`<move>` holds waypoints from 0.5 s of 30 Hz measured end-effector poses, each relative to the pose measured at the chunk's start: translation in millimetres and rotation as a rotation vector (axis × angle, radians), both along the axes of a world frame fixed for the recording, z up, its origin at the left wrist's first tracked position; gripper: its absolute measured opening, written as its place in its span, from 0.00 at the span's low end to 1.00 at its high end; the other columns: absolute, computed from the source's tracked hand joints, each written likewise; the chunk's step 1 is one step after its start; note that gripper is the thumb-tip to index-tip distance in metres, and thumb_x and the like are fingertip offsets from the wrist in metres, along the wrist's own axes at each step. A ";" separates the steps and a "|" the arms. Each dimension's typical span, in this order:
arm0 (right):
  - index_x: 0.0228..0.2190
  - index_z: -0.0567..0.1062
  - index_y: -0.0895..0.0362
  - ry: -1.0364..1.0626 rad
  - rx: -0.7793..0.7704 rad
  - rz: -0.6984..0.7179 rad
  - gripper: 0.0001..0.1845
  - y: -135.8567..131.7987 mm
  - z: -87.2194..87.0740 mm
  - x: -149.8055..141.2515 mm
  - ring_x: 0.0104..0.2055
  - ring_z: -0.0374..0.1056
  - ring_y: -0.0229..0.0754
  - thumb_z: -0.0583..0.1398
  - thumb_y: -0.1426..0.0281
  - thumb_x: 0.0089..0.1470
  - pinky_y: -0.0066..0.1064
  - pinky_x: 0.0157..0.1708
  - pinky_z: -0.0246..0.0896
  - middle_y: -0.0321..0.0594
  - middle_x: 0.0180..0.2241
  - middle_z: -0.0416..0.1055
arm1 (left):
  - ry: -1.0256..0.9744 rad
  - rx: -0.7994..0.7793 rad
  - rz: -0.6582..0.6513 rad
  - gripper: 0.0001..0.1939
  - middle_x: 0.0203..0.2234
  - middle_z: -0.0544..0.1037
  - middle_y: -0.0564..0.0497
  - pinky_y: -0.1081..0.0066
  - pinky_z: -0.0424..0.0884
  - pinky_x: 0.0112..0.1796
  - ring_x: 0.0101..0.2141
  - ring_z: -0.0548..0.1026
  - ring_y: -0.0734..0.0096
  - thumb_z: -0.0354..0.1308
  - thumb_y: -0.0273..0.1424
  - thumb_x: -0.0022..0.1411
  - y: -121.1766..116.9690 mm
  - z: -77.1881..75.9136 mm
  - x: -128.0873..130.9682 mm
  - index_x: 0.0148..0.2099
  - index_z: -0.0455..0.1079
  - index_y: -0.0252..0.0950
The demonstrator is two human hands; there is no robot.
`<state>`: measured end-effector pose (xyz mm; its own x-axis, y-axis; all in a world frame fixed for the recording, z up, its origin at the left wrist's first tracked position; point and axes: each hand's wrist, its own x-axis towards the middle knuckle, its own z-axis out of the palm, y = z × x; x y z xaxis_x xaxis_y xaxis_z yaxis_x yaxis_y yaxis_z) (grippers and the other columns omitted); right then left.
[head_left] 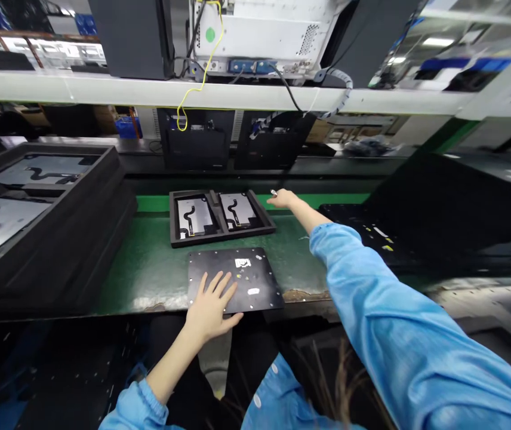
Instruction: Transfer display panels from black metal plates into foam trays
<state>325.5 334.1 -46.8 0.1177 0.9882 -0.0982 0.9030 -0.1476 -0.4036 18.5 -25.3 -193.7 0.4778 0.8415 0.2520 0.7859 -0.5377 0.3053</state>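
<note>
My left hand [211,307] lies flat with its fingers spread on a dark rectangular panel [255,275]. Small round spots line the panel's edges, and white labels are stuck on its face. My right hand [283,198] is stretched forward over the green strip at the back of the bench, its fingers closed around a small white-tipped object [274,193] whose kind I cannot make out. Just left of that hand, a black foam tray [217,236] has two compartments. Each holds a silvery flat part [196,215] with a curved black ribbon cable.
At left rises a stack of black foam trays [98,221] with similar parts. Dark panels [376,233] lie at right. A white shelf beam [237,95] crosses overhead, with a yellow cable [193,89] hanging down. The green bench [148,269] has a worn front edge.
</note>
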 end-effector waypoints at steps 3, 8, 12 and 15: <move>0.36 0.83 0.65 0.049 -0.117 -0.005 0.23 -24.9 -32.4 5.8 0.45 0.79 0.56 0.75 0.56 0.55 0.38 0.50 0.70 0.56 0.36 0.82 | -0.307 -0.057 0.077 0.31 0.77 0.61 0.44 0.46 0.54 0.76 0.76 0.58 0.55 0.53 0.51 0.76 11.3 6.8 -15.7 0.74 0.66 0.43; 0.50 0.79 0.61 0.198 -0.089 0.028 0.28 -59.8 -78.2 0.4 0.50 0.77 0.54 0.70 0.51 0.61 0.36 0.51 0.69 0.57 0.49 0.81 | -0.701 -0.070 0.626 0.35 0.80 0.51 0.34 0.45 0.49 0.76 0.79 0.49 0.50 0.58 0.42 0.72 69.6 17.6 -70.8 0.76 0.60 0.34; 0.46 0.78 0.58 0.350 -0.106 -0.008 0.28 -70.4 -82.3 -2.3 0.28 0.70 0.45 0.64 0.45 0.65 0.34 0.30 0.67 0.43 0.29 0.74 | -0.943 -0.256 0.835 0.43 0.77 0.57 0.27 0.42 0.49 0.75 0.78 0.52 0.45 0.64 0.38 0.67 117.9 31.1 -93.1 0.77 0.53 0.31; 0.38 0.76 0.55 0.463 -0.117 -0.043 0.28 -73.5 -75.3 -0.5 0.18 0.50 0.37 0.61 0.42 0.66 0.30 0.18 0.50 0.29 0.20 0.56 | -1.136 -0.362 0.917 0.33 0.66 0.71 0.26 0.47 0.71 0.66 0.67 0.72 0.48 0.59 0.41 0.72 142.8 46.2 -93.7 0.71 0.59 0.29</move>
<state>325.1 260.6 -122.1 0.0762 0.9625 -0.2604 0.6240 -0.2497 -0.7404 -75.2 117.5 -147.4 -0.5358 0.8281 -0.1650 0.0589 0.2316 0.9710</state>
